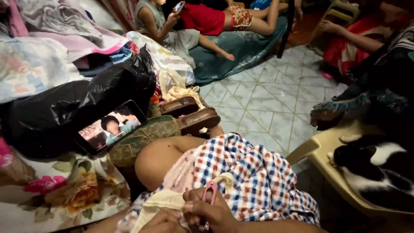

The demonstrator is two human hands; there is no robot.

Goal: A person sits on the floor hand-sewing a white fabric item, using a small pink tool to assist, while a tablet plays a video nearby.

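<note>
My right hand (211,211) pinched pink thread snips (211,194) against cream cloth (166,200) — steadied by my left hand (161,222), curled gripping it — over my checked lap (254,172).

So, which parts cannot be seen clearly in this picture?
- Left hand: head view, cut off by the bottom edge.
- Pink clipper: its lower part is hidden by the right hand.
- Cream cloth: partly under both hands.
- Cat: its head is in shadow, its body cut by the right edge.
</note>
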